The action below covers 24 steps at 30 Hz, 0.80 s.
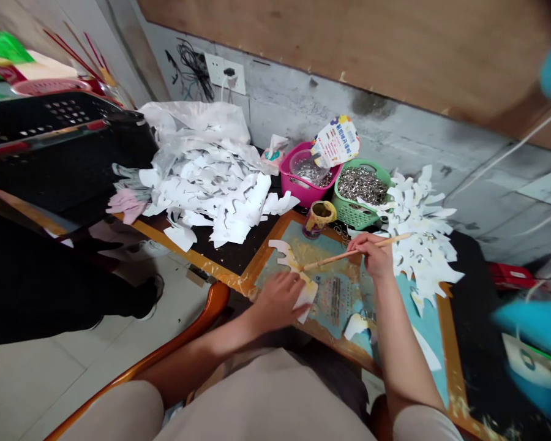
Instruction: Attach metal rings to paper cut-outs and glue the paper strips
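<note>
My right hand (376,254) is closed around the wooden handle of a slim brush (337,258). The brush slants down to the left, and its tip meets a white cut-out piece (307,293) with yellowish smears. My left hand (279,297) lies flat over the lower left part of that piece, fingers stretched out, pressing it to the blue-green work surface (298,236). Behind the brush stands a small jar (320,215) with yellow crust round its rim. Near my right forearm rests another small white piece (359,324) with a dark ring-like fitting.
A heap of white cut-outs (211,177) covers the left side. Behind the jar, a pink basket (303,190) and a green basket (356,214) hold metal bits. More cut-outs with metal fittings (422,233) pile at right. A person's dark-clothed legs (64,282) are at left.
</note>
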### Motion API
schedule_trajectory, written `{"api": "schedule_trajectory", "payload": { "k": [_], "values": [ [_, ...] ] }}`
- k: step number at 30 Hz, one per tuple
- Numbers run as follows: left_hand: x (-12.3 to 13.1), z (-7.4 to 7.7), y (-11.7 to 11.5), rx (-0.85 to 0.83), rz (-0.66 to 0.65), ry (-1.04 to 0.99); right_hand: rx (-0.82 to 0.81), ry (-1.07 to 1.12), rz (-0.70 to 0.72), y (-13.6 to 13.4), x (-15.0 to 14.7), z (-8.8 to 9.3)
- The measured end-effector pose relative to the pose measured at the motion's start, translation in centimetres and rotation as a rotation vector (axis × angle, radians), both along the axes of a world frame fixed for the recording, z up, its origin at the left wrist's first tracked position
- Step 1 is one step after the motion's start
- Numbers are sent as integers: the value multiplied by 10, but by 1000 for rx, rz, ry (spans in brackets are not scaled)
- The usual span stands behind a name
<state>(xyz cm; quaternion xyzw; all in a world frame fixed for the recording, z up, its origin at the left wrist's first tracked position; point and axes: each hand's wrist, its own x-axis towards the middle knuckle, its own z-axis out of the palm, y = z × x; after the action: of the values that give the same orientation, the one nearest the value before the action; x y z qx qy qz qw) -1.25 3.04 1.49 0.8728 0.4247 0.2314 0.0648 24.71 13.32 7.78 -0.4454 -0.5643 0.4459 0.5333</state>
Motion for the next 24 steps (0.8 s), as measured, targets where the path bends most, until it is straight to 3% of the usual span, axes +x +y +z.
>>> {"api": "schedule_trajectory", "payload": {
  "k": [2, 4, 9, 16, 20, 24],
  "values": [
    [14, 3, -18, -63, -102, 101, 69, 70, -74, -3, 5, -3],
    [23, 3, -27, -95, -115, 179, 105, 147, -156, -7, 11, -6],
    [25, 5, -26, -63, -143, 329, -31, 260, -209, -24, 30, -7],
    [-18, 31, -30, 128, -143, 299, -117, 255, -253, -65, 44, -13],
    [-42, 36, -47, 77, -242, 223, -211, 203, -292, -83, 34, -24],
    [-49, 31, -62, -10, -297, 151, -325, 198, -211, -92, 26, -36]
  ]
}}
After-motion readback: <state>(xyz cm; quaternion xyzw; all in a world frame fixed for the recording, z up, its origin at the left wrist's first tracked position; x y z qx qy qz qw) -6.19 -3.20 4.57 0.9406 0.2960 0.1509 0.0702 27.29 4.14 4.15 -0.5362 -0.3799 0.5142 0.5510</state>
